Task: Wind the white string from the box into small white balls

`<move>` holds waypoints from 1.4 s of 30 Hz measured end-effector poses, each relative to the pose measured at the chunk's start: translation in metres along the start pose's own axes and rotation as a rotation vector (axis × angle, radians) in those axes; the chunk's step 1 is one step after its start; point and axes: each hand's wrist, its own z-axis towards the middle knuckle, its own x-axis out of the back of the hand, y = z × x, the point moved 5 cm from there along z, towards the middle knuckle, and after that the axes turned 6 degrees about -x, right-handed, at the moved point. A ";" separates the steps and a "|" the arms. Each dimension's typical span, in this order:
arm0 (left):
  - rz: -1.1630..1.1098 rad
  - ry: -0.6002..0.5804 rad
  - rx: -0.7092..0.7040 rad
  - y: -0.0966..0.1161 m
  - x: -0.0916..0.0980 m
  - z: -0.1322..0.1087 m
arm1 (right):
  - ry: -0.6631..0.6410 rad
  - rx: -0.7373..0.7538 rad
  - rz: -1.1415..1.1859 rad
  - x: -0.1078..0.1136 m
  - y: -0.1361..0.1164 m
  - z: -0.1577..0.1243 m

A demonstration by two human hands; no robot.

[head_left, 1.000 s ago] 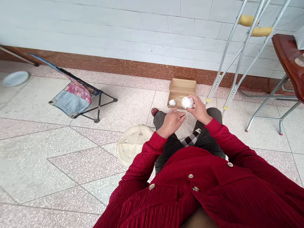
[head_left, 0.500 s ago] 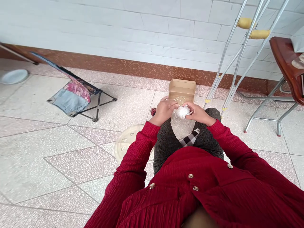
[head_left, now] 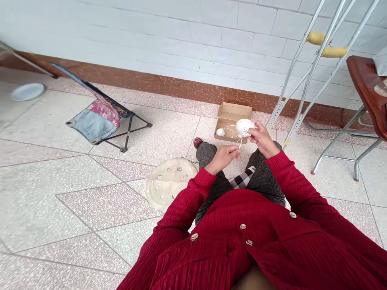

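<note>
My right hand [head_left: 262, 137] is closed around a ball of white yarn [head_left: 244, 127], held above the cardboard box. Just below it, my left hand [head_left: 225, 157] pinches a strand of white yarn [head_left: 240, 142] that runs down from the ball. On the floor in front of me lies the open cardboard box [head_left: 220, 124] with its lid raised. A smaller white yarn ball [head_left: 220, 132] sits in the left of the box, and a loose strand curves from it toward the right.
A folding chair [head_left: 95, 123] stands to the left, with a pale basin [head_left: 28, 92] beyond it. Near my left leg is a round cream mat [head_left: 169, 181]. Metal crutches [head_left: 304, 86] lean on the wall at right, beside a brown wooden chair [head_left: 364, 82].
My right hand has moved up with the yarn ball and turned it. My left hand has come lower, onto the strand. The small ball in the box is now visible.
</note>
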 end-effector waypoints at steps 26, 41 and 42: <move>0.111 0.015 -0.019 -0.016 0.004 0.003 | -0.291 -0.114 0.282 -0.011 0.016 -0.039; 0.054 -0.198 0.057 0.007 -0.001 -0.015 | -0.165 -0.060 0.033 0.030 -0.007 -0.010; 0.059 -0.214 0.056 0.009 -0.003 -0.014 | -0.133 -0.033 -0.069 0.032 -0.009 -0.010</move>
